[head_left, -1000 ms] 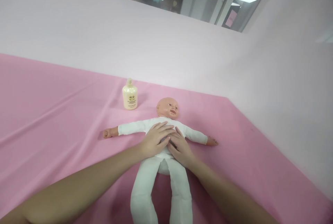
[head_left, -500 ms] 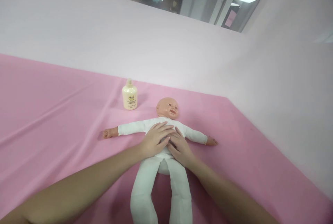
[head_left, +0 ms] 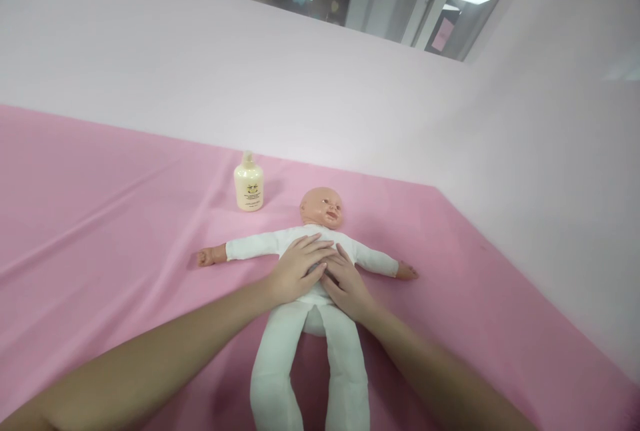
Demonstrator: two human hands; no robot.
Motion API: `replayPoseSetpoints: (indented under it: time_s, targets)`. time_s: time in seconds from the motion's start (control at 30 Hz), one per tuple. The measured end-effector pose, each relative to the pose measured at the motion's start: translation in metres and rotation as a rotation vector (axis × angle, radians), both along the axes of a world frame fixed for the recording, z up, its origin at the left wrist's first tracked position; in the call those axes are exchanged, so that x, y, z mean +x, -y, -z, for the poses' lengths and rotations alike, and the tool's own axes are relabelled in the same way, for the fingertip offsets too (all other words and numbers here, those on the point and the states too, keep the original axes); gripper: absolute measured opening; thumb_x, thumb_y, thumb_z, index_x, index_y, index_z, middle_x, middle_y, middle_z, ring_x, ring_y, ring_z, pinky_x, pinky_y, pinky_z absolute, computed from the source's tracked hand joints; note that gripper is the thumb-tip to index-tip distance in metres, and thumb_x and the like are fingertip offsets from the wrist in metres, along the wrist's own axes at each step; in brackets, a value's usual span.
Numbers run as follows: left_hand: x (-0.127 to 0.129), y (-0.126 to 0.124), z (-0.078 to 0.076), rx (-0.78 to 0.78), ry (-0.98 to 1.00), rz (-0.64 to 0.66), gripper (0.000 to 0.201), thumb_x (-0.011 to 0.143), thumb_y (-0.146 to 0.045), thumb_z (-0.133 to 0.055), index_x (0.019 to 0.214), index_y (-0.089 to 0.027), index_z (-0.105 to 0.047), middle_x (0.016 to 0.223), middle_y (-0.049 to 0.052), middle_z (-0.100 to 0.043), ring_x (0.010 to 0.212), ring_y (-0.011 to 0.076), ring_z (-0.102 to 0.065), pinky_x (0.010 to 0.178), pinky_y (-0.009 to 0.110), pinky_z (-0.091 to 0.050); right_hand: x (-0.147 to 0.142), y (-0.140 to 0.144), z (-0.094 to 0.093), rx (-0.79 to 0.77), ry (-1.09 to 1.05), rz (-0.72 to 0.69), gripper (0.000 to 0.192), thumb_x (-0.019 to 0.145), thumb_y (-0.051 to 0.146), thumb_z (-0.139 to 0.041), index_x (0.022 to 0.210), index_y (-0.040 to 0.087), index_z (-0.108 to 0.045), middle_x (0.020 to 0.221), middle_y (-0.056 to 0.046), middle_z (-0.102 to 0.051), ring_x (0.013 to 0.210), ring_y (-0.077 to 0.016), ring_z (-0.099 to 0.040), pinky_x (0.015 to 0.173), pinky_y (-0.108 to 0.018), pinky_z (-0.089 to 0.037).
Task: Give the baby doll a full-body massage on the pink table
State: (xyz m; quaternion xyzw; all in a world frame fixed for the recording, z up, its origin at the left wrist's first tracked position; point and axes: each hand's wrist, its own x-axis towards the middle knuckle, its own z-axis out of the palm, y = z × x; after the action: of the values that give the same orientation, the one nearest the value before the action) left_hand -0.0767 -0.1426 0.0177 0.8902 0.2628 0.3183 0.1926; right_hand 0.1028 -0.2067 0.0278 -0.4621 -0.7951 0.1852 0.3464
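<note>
I see my left hand (head_left: 295,269) and right hand (head_left: 349,286), both released and flat, pressing the belly of the doll (head_left: 310,297) lying face-up on the pink sheet (head_left: 100,231), bottle (head_left: 249,183) at 11 o'clock within reach.

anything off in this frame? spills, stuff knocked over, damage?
Nothing stands out. The baby doll lies flat on its back on the pink sheet, both hands resting open on its torso: left hand, right hand. The lotion bottle stands upright, no spill; the sheet shows only soft creases.
</note>
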Motion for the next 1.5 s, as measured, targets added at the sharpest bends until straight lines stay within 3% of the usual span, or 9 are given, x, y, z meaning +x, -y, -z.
replayPoseSetpoints:
  time_s: [1.0,1.5]
  targets:
    - [-0.0003,-0.0001,-0.0003,-0.014,-0.004,0.006,0.044,0.107,-0.029,-0.044,0.147,-0.026,-0.062,0.155,0.005,-0.062,0.154,0.0302,-0.045,0.128,0.06,-0.035,0.0006,0.0,-0.001,-0.014,0.013,-0.008,0.028,0.104,0.019,-0.047,0.121,0.026,-0.068,0.129,-0.006,-0.075,0.133,-0.0229,-0.064,0.134,-0.067,-0.008]
    - [-0.0012,-0.0007,-0.0012,-0.02,-0.013,0.02,0.045,0.108,-0.029,-0.043,0.148,-0.026,-0.062,0.155,0.005,-0.062,0.155,0.0308,-0.043,0.128,0.06,-0.035,0.0016,-0.0005,-0.0002,-0.013,0.024,-0.006,0.028,0.105,0.02,-0.047,0.121,0.025,-0.069,0.132,-0.007,-0.074,0.135,-0.0241,-0.063,0.134,-0.067,-0.012]
